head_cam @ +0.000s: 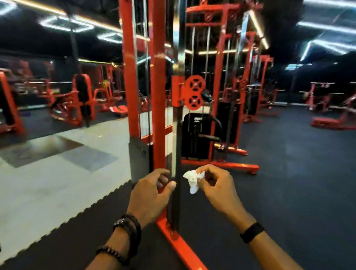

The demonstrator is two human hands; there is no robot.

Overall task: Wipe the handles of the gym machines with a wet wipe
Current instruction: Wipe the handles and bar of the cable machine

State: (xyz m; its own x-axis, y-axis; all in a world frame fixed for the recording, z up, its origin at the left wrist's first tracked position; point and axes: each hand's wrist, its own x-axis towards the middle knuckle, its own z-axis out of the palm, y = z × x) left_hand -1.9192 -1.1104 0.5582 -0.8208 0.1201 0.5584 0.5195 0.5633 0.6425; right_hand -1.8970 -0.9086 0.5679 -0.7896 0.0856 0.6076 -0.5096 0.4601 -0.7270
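Observation:
A red cable machine stands straight ahead; its near upright post (159,93) carries a chrome rail and a sliding red pulley carriage (188,93). My right hand (216,187) pinches a crumpled white wet wipe (192,179) just right of the post, low down. My left hand (150,194) is at the post's left side, fingers curled loosely by the rail; whether it grips the rail is unclear. A black curved handle (210,136) hangs on the machine behind.
The post's red base bar (181,247) runs along the dark rubber floor towards me. A pale floor area (48,177) lies to the left. More red machines stand at the far left (72,104) and right (341,109). A black weight stack (194,137) is behind the post.

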